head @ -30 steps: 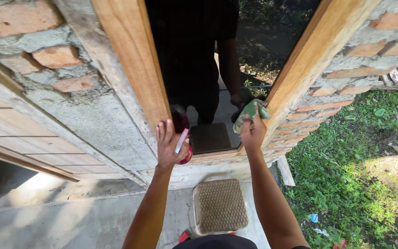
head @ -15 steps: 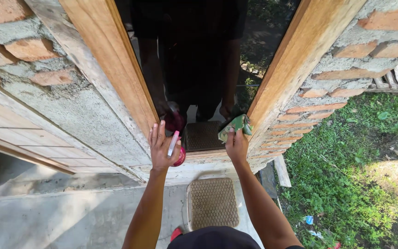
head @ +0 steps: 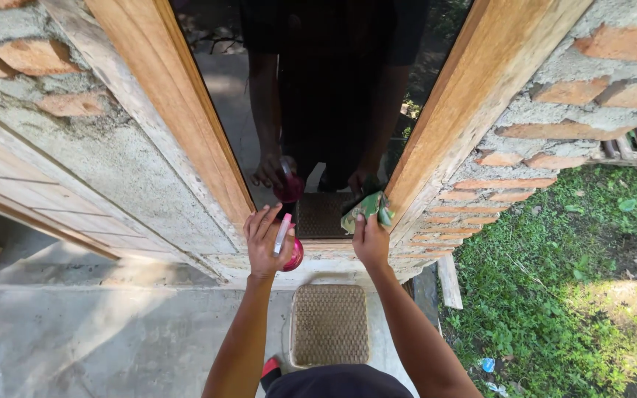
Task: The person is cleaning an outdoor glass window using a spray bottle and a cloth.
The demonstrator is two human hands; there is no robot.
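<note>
Spray bottle, one of it, pink-red with a white trigger neck, sits in the left hand against the bottom left corner of the dark glass pane; the fingers close around its neck, so this grip is holding the bottle. One green cloth is bunched in the right hand, whose grip is pinched tight on it, pressing it to the lower right corner of the pane just beside the right frame post.

Two wooden posts bound the glass: the left frame post and the right one, both slanting inward toward the sill, so the pane narrows in view where the hands work. Both hands sit close together at the bottom edge, with little glass left beneath them and plenty of open pane above. The glass mirrors the person, both arms, the bottle and a mat.

Left of the frame runs a rough brick-and-mortar wall over wooden panelling. Below lies a bare concrete floor, and one woven mat lies directly beneath the hands. Right of the frame stands more brick wall, then a wooden plank lying at its foot, and green grass with a few bits of litter.
</note>
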